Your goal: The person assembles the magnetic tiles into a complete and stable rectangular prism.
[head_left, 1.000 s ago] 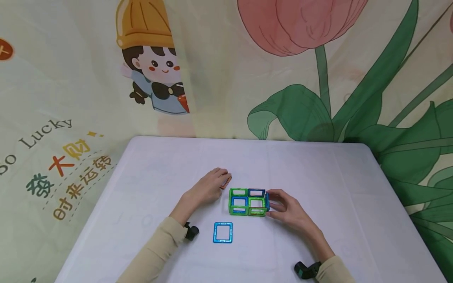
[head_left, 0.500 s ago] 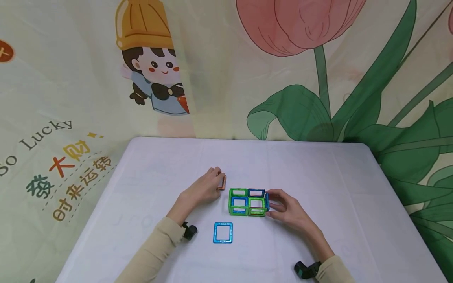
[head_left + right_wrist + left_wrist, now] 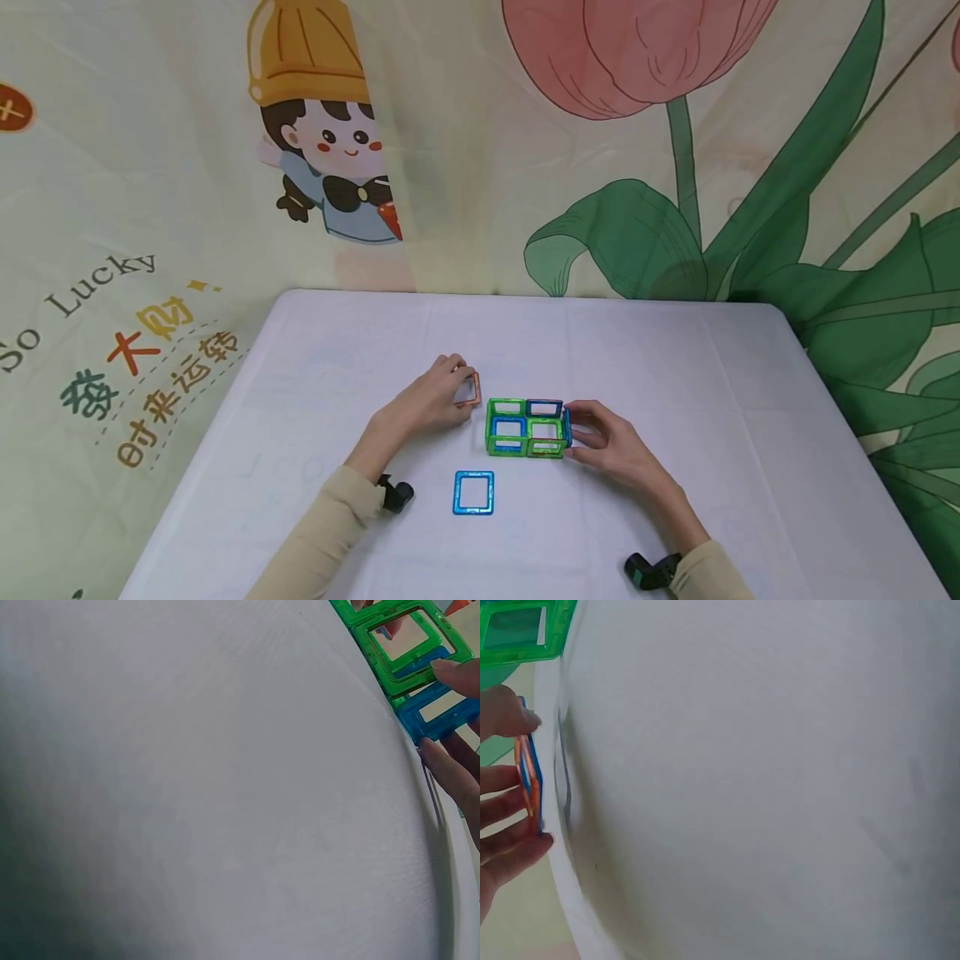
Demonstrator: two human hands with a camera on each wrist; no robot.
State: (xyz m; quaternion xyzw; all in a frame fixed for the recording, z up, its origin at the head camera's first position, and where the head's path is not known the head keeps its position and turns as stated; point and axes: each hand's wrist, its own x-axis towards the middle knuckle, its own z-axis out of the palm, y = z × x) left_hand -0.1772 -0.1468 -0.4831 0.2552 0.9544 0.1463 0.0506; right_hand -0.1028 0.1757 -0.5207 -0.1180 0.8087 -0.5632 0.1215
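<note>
My left hand point(image 3: 433, 395) pinches an orange square magnetic tile point(image 3: 476, 388) just left of a block built of magnetic tiles. In the left wrist view, a blue edge lies against the orange tile point(image 3: 531, 776) between thumb and fingers. The block point(image 3: 527, 418), made of green and blue square frames, sits on the table. At its right end, my right hand point(image 3: 611, 442) grips a blue tile point(image 3: 567, 427) by its edges. The right wrist view has the thumb and a finger on opposite edges of that blue tile point(image 3: 439, 711).
A loose light-blue square tile point(image 3: 473, 492) lies flat on the white-covered table point(image 3: 360, 333), in front of the block. Behind the table hangs a printed cloth point(image 3: 465, 167). Each wrist wears a black camera.
My left hand has drawn slightly left, away from the block, and the orange tile has turned to show more of its frame. The right hand, block and loose tile stay put.
</note>
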